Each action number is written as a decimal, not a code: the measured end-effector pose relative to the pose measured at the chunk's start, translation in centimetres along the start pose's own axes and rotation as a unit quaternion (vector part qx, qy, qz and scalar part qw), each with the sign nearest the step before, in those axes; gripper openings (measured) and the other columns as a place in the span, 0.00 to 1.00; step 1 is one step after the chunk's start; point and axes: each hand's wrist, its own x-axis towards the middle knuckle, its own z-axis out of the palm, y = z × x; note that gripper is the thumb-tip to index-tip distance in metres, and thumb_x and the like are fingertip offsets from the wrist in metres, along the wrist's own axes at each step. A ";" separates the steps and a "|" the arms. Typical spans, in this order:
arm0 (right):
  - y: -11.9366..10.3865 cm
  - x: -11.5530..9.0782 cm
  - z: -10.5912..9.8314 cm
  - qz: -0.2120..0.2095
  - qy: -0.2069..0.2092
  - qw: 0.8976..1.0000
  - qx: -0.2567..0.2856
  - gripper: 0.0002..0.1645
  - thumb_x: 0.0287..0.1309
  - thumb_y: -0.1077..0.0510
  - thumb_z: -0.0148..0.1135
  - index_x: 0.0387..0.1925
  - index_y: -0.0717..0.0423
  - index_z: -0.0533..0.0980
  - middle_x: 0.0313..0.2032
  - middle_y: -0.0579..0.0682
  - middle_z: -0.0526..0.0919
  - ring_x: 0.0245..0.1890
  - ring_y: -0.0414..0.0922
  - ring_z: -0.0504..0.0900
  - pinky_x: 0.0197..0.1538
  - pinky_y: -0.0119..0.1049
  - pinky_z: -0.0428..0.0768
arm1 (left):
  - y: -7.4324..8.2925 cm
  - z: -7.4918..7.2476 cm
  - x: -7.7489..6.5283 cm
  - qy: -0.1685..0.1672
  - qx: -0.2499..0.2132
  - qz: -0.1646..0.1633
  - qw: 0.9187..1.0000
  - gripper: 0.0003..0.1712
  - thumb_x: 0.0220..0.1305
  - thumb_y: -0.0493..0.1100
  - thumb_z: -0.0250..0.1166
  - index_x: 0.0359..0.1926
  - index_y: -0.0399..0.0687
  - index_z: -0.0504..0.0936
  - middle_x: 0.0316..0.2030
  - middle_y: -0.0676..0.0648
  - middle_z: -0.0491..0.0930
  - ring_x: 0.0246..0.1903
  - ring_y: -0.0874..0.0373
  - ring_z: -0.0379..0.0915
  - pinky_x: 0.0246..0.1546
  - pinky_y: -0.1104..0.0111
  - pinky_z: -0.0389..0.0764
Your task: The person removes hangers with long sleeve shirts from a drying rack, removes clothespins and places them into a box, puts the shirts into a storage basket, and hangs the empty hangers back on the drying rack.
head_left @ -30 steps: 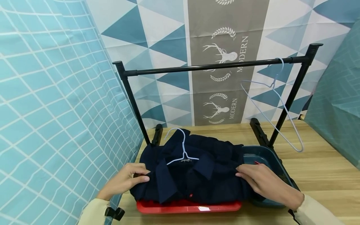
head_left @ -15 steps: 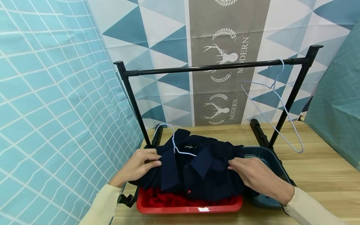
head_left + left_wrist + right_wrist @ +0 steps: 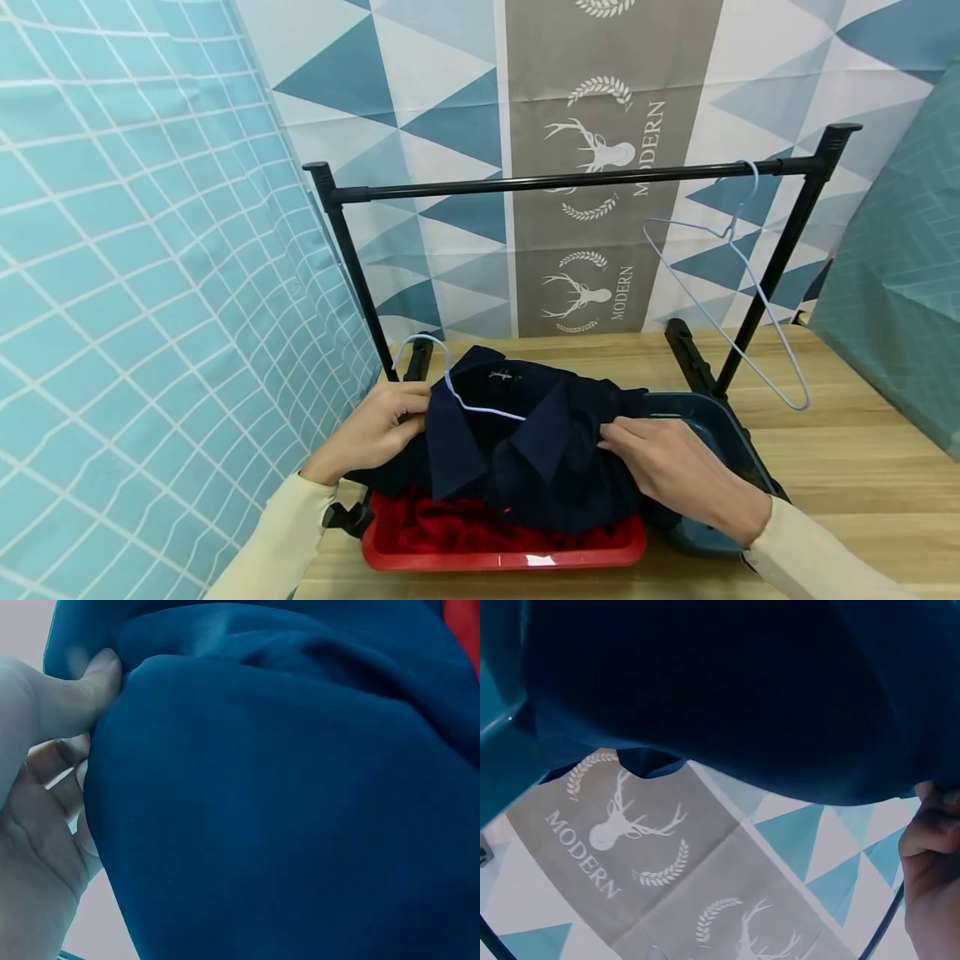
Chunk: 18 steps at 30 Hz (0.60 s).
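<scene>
A navy collared shirt [image 3: 555, 467] lies bunched over the red tray [image 3: 502, 562], its collar open toward the camera. Inside the neck sits a pale lavender wire hanger [image 3: 487, 410], its hook standing out at the left of the collar; its lower part is hidden in the cloth. My left hand [image 3: 375, 427] pinches the shirt's left shoulder; in the left wrist view the thumb presses on a fold of the navy cloth [image 3: 262, 795]. On the other side, my right hand [image 3: 678, 467] pinches the right shoulder, and the right wrist view shows cloth hanging from those fingers.
Red cloth [image 3: 450, 533] lies in the red tray. A dark teal tray [image 3: 697, 417] stands at the right, partly behind my right hand. Behind the trays rises a black rack [image 3: 555, 179], with an identical hanger [image 3: 738, 250] on its bar at right. Patterned sheets line the walls.
Both hands have moved inward, the left also upward, bringing the shirt's shoulders closer together. The hanger has slid left and tilted within the collar. More red cloth shows below the shirt.
</scene>
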 end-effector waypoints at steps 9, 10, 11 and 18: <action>2.3 -2.8 -0.8 0.077 0.044 0.995 0.037 0.11 0.64 0.67 0.67 0.42 0.47 0.82 0.35 0.37 0.83 0.30 0.31 0.79 0.37 0.23 0.77 | -0.9 -0.7 -2.5 0.050 -0.028 0.022 0.998 0.26 0.59 0.17 0.61 0.29 0.57 0.79 0.25 0.55 0.65 0.25 0.66 0.56 0.26 0.73 0.63; 2.6 -3.2 -1.0 0.096 0.046 0.994 0.030 0.14 0.61 0.69 0.68 0.41 0.46 0.82 0.36 0.36 0.83 0.31 0.32 0.80 0.38 0.23 0.77 | -1.0 -0.9 -2.8 0.055 -0.035 0.019 0.998 0.26 0.59 0.17 0.62 0.30 0.57 0.79 0.25 0.55 0.65 0.25 0.66 0.57 0.25 0.72 0.64; 2.9 -3.6 -1.1 0.115 0.044 0.992 0.022 0.17 0.58 0.70 0.70 0.40 0.45 0.83 0.36 0.35 0.84 0.32 0.32 0.80 0.39 0.24 0.77 | -1.2 -1.1 -3.1 0.060 -0.039 0.017 0.997 0.26 0.58 0.17 0.63 0.30 0.57 0.80 0.25 0.55 0.66 0.25 0.66 0.57 0.25 0.71 0.64; 2.6 -3.5 -1.1 0.182 0.022 0.983 -0.021 0.13 0.63 0.66 0.69 0.45 0.47 0.84 0.37 0.36 0.81 0.30 0.32 0.74 0.32 0.32 0.75 | -1.5 -1.1 -3.7 0.059 -0.044 -0.009 0.997 0.24 0.59 0.19 0.66 0.32 0.57 0.82 0.27 0.55 0.72 0.25 0.66 0.63 0.26 0.72 0.67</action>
